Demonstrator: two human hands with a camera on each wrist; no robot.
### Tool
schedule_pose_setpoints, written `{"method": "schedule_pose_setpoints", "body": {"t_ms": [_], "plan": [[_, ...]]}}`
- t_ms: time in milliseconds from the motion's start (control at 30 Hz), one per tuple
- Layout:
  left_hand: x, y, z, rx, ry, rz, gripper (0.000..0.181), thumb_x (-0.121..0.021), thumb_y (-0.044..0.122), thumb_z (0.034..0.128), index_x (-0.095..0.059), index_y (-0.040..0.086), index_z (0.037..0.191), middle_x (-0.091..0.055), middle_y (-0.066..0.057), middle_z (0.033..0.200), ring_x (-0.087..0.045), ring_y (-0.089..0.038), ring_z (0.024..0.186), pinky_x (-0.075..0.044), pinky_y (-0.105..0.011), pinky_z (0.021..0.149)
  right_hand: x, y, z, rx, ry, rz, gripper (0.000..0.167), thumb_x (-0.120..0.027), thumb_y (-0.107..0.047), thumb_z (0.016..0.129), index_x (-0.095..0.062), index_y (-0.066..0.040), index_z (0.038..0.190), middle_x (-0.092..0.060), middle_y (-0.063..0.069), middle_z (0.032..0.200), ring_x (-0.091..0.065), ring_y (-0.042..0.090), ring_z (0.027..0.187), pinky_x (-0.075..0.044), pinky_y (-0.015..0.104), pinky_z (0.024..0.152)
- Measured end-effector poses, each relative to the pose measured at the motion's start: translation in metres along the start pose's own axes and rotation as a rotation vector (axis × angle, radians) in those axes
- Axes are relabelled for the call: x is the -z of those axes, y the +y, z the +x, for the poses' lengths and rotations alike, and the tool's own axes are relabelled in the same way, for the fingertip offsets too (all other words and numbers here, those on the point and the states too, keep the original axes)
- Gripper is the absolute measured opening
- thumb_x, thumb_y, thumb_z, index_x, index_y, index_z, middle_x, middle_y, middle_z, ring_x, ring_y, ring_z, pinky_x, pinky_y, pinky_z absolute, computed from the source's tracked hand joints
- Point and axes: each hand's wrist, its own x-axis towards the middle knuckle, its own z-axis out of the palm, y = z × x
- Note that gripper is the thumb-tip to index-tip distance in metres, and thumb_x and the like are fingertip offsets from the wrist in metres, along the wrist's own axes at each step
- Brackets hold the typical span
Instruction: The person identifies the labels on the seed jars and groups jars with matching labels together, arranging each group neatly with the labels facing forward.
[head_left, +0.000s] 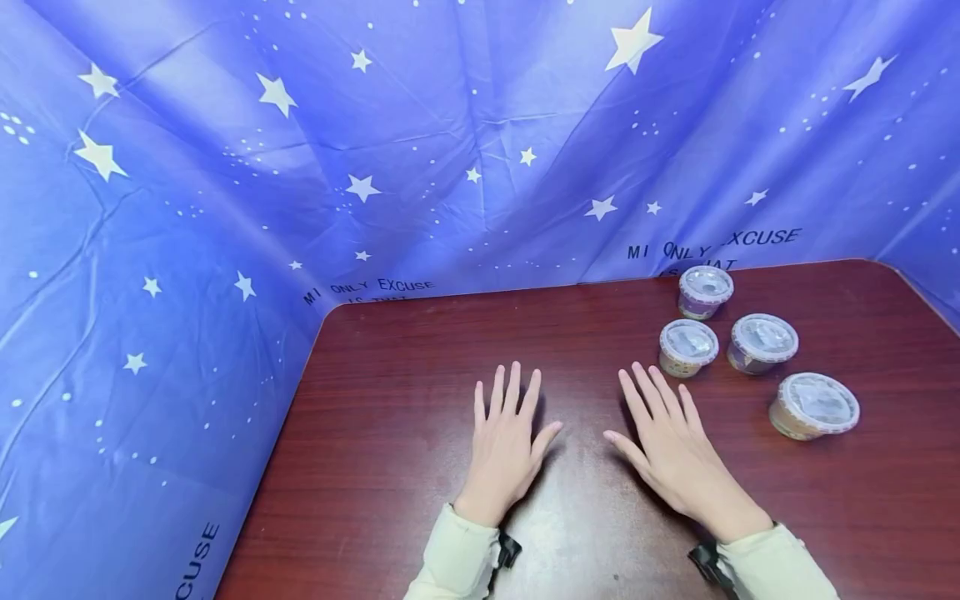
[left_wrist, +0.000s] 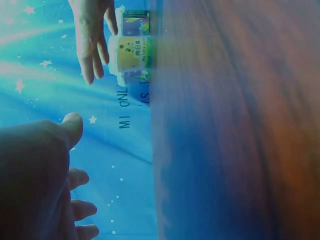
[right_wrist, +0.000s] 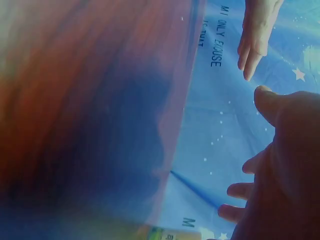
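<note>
Both bare hands hover palm down over the brown wooden table [head_left: 390,400], fingers straight and spread, holding nothing. My left hand [head_left: 504,454] is left of the table's middle. My right hand [head_left: 678,458] is nearest to a small round tub [head_left: 687,354] with a clear lid and yellowish sides, just beyond its fingertips. Behind that stands a purple-sided tub [head_left: 703,296]; to its right is another purplish tub [head_left: 761,346]. Closer to me on the right sits a yellowish tub [head_left: 813,408]. In the left wrist view, a yellow tub [left_wrist: 131,52] shows printed labelling.
A blue curtain [head_left: 450,167] with white stars and black lettering hangs behind the table and along its left side. Dark straps with small devices sit at both pale sleeve cuffs [head_left: 461,550]. The table's back edge runs along the curtain.
</note>
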Motion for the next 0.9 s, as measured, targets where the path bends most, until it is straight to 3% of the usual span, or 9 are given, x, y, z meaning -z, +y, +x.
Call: {"method": "schedule_pose_setpoints", "body": {"t_ms": [133,533,900], "plan": [[-0.001,0.005,0.007,-0.012,-0.017,-0.001,0.069,-0.048,0.055,0.0991,-0.034,0.017,0.155,-0.030,-0.012,0.161,-0.022,-0.031,0.151,-0.019,-0.058,0.120,0.002,0.006,0.000,-0.003,0.015,-0.004,0.077,-0.059,-0.041,0.097,-0.026,-0.004,0.156,-0.029,0.024,0.157,-0.022,0.042,0.146,-0.009,0.059,0.121],[-0.007,0.021,0.023,-0.068,-0.047,-0.030,0.067,-0.047,0.052,0.1006,-0.032,0.017,0.156,-0.032,-0.013,0.160,-0.029,-0.032,0.148,-0.023,-0.056,0.120,0.006,0.025,0.001,0.040,0.129,-0.013,0.073,-0.055,-0.041,0.100,-0.029,0.001,0.153,-0.033,0.028,0.151,-0.033,0.047,0.134,-0.026,0.063,0.110],[-0.018,0.035,0.037,-0.086,-0.049,-0.103,0.065,-0.044,0.050,0.1022,-0.032,0.016,0.156,-0.035,-0.013,0.159,-0.033,-0.031,0.146,-0.027,-0.053,0.119,0.011,0.038,-0.003,-0.014,0.173,0.008,0.072,-0.058,-0.038,0.099,-0.029,0.002,0.153,-0.035,0.028,0.148,-0.033,0.047,0.134,-0.027,0.061,0.110]]}}
